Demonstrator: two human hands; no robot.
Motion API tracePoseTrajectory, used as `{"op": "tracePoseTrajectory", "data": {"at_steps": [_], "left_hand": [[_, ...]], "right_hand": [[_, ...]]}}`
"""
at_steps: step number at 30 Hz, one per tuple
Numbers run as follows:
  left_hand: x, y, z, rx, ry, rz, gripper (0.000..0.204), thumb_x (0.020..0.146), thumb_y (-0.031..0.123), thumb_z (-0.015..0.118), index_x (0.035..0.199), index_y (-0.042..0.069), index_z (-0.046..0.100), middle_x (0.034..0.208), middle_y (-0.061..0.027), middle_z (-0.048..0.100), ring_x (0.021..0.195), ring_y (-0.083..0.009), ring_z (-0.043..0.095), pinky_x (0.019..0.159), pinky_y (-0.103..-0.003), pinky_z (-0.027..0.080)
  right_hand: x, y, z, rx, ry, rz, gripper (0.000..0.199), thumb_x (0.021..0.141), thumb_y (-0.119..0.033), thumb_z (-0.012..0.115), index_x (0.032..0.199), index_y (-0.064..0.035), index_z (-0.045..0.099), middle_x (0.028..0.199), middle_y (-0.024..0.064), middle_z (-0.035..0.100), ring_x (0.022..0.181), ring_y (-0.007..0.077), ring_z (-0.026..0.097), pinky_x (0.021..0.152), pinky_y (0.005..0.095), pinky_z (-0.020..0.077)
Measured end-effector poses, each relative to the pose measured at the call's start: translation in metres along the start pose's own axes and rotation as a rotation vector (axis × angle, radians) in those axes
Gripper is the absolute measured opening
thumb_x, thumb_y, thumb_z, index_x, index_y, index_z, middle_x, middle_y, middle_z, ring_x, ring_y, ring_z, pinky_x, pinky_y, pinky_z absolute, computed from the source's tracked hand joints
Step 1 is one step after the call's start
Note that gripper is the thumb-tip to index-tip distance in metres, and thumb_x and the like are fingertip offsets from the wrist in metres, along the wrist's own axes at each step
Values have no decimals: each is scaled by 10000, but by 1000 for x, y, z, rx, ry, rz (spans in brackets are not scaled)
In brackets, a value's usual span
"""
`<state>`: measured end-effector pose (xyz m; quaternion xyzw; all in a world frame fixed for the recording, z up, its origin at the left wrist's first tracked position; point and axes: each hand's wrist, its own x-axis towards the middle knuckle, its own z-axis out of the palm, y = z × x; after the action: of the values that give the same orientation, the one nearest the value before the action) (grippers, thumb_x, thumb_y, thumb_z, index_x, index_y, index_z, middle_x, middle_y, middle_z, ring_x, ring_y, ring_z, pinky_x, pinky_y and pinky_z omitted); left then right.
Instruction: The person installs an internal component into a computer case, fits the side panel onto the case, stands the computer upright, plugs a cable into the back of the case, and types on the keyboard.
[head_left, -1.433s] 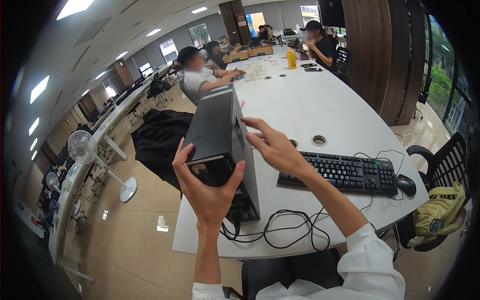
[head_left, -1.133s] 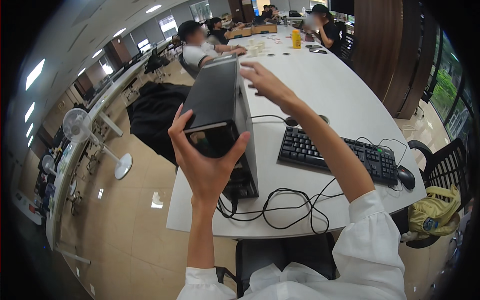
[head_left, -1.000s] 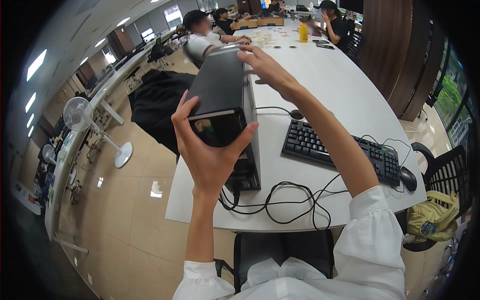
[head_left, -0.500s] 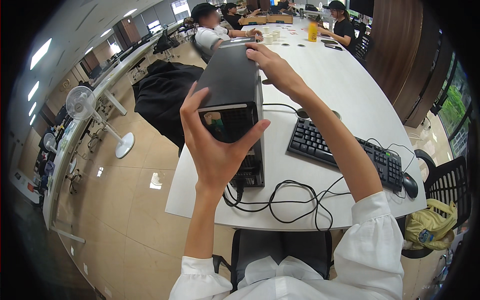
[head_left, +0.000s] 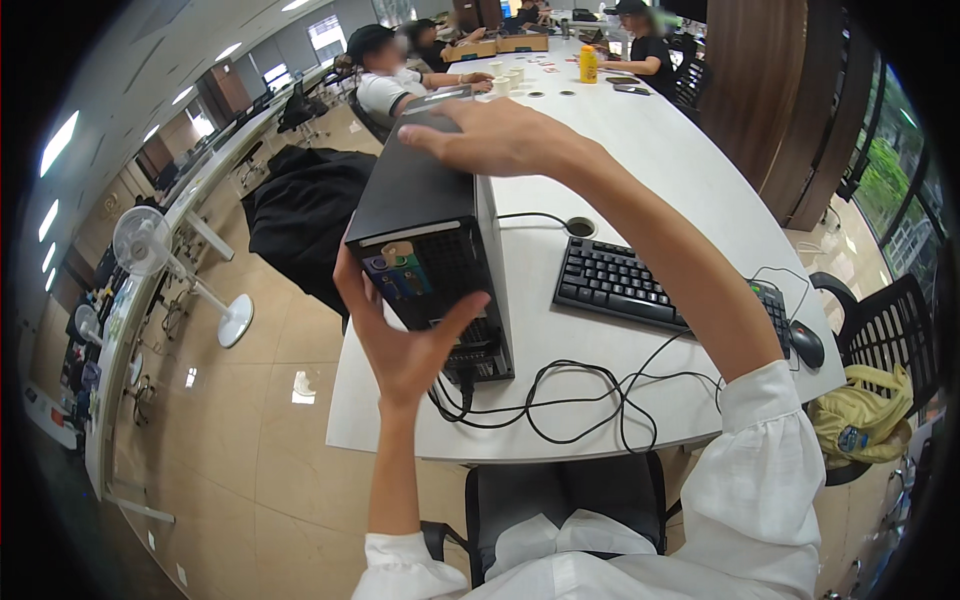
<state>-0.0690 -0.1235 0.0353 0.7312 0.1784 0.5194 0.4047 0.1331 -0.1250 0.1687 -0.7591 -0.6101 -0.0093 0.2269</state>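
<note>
A slim black computer tower point(head_left: 425, 200) stands upright at the near left of the bench point(head_left: 665, 140), its broad top plain and dark; the back faces the wearer, coloured sockets point(head_left: 397, 272) high up, a black cable point(head_left: 466, 390) plugged in low down.

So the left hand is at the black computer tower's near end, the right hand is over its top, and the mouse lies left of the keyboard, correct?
Not quite: the head view shows the mouse right of the keyboard. The left hand is at the near end of the tower and the right hand over its top, as you say.
</note>
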Motion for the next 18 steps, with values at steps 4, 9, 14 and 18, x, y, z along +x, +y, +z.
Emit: {"op": "tracePoseTrajectory", "data": {"at_steps": [4,9,14,18], "left_hand": [[-13,24,24,325,176,186,1421,603,256,1016,1599,5,33,1544,-235,258,1439,-363,317,1208,-474,281],[-5,22,38,610,245,198,1552,604,312,993,1561,-16,-184,1624,-301,-11,1523,-465,34,1231,-605,124],[-12,28,35,521,225,87,1406,700,191,872,1558,-7,-225,1591,-345,5,1482,-492,107,1221,-616,103],[-11,33,46,503,145,72,1444,697,239,884,1557,23,-256,1619,-317,-56,1525,-481,35,1241,-603,32]], "right_hand": [[30,51,12,201,131,-48,796,961,-645,481,1502,-62,491,1416,265,580,1331,389,560,1104,450,442],[67,96,68,915,201,141,835,961,-590,548,1493,44,435,1498,260,490,1401,345,464,1161,417,346],[92,85,109,1215,207,189,795,1012,-632,392,1555,-50,390,1554,205,443,1468,336,367,1198,461,272],[121,141,115,1252,-17,192,953,973,-766,286,1614,-61,272,1616,232,346,1481,404,333,1195,521,262]]}}
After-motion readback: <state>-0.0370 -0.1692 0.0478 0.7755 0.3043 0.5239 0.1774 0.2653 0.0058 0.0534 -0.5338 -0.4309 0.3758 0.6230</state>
